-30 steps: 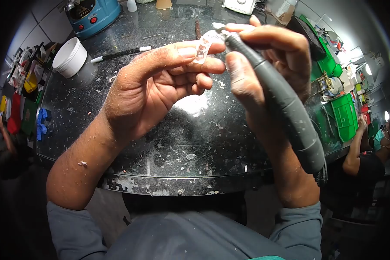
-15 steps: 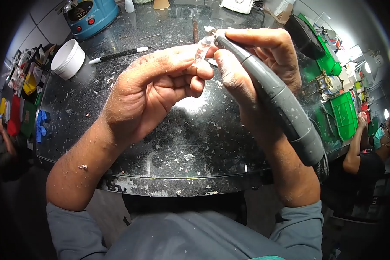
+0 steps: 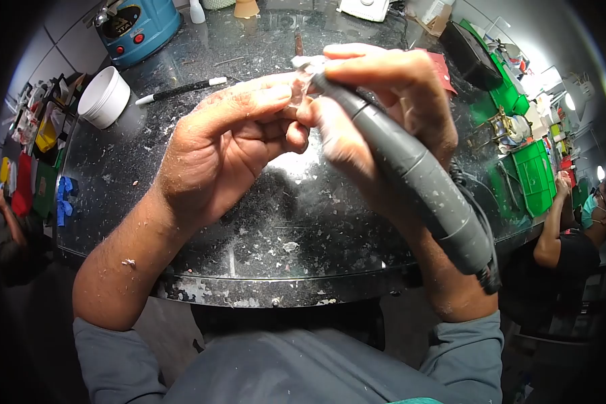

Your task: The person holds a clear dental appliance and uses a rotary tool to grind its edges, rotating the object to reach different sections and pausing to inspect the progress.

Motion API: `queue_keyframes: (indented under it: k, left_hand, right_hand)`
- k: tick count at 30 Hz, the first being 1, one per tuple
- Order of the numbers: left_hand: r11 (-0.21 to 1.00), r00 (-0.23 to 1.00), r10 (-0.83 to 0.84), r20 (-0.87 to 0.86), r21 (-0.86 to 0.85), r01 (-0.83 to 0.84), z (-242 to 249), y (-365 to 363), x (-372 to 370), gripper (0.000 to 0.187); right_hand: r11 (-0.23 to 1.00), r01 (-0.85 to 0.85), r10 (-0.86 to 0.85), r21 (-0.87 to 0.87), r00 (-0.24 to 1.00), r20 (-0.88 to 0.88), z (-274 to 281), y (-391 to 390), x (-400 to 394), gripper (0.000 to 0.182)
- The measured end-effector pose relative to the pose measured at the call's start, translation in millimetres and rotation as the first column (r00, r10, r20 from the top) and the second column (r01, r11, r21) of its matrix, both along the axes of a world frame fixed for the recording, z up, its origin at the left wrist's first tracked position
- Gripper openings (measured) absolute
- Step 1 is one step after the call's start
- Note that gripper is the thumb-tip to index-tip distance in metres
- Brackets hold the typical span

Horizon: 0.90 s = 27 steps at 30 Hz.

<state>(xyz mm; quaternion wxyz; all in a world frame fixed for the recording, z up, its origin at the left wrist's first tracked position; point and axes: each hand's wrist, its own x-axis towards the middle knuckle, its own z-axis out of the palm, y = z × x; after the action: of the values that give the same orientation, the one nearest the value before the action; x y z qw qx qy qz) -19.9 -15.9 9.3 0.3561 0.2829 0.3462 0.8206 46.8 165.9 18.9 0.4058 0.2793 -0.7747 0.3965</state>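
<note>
Your left hand pinching a clear piece, your right hand with fingers clamped round a handpiece, marker and tub far left

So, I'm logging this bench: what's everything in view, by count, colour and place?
Handpiece: 1, dark grey, in right hand
Small piece: 1, clear, in left hand
Marker: 1, black and white, beyond left hand
Tub: 1, white, table's left
Machine: 1, blue, back left
Cone: 1, beige, back edge
Sheet: 1, red, beyond right hand
Bins: at least 2, green, right
Table: 1, black, under hands
Other people: 2, dark clothes, both edges
Clutter: uncountable, mixed colours, back and sides
Sleeves: 2, grey, near bottom
Hands: 2, bare, above table
</note>
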Motion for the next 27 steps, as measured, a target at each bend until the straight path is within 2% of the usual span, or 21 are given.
queue_keyframes:
  k: [1, 3, 6, 7, 12, 16, 21, 23, 27]
  left_hand:
    - [0.999, 1.0, 0.02, 0.012, -0.026, -0.02, -0.2, -0.8, -0.2, 0.04]
    - [0.998, 0.999, 0.04, 0.023, -0.053, -0.039, 0.0, -1.0, -0.1, 0.039]
    - [0.999, 0.999, -0.021, 0.033, 0.033, 0.02, -0.2, -0.8, -0.3, 0.037]
    - [1.0, 0.999, 0.005, 0.036, 0.01, -0.005, -0.8, -1.5, -0.4, 0.037]
    - [0.999, 0.999, 0.043, 0.031, -0.019, -0.042, -1.3, 0.4, 0.9, 0.036]
    - [0.998, 0.999, 0.05, -0.006, -0.039, -0.051, 0.1, 0.9, 1.8, 0.037]
    - [0.995, 0.996, 0.084, -0.02, -0.051, -0.085, -1.1, 1.0, 1.7, 0.037]
    - [0.998, 0.998, 0.059, -0.027, -0.035, -0.059, 1.7, 2.8, 3.8, 0.037]
    - [0.993, 0.993, 0.099, -0.07, -0.06, -0.103, -0.2, 0.9, 1.4, 0.038]
  right_hand:
    - [0.991, 0.04, -0.035, 0.129, 0.999, -0.039, 2.9, 1.6, 1.7, 0.034]
    - [0.999, -0.004, 0.003, -0.037, 1.0, -0.009, -0.8, -2.8, 0.6, 0.035]
    - [0.993, -0.048, 0.052, -0.107, 0.998, 0.032, -3.0, -3.0, 0.6, 0.035]
    - [0.996, 0.01, -0.005, 0.085, 0.998, -0.058, 0.5, 1.8, -0.4, 0.033]
    - [1.0, 0.013, -0.01, 0.026, 0.996, -0.088, -2.4, 1.0, -3.3, 0.033]
    - [0.998, 0.027, -0.021, 0.061, 0.995, -0.102, -0.8, 1.4, -3.7, 0.033]
    - [1.0, 0.005, -0.004, 0.021, 0.999, -0.052, 0.8, -3.5, 0.0, 0.031]
    - [0.993, -0.015, 0.013, -0.113, 1.0, -0.015, -1.8, -4.9, -0.7, 0.031]
    - [0.999, 0.004, 0.0, 0.053, 0.997, -0.077, 1.9, -1.3, -0.5, 0.035]
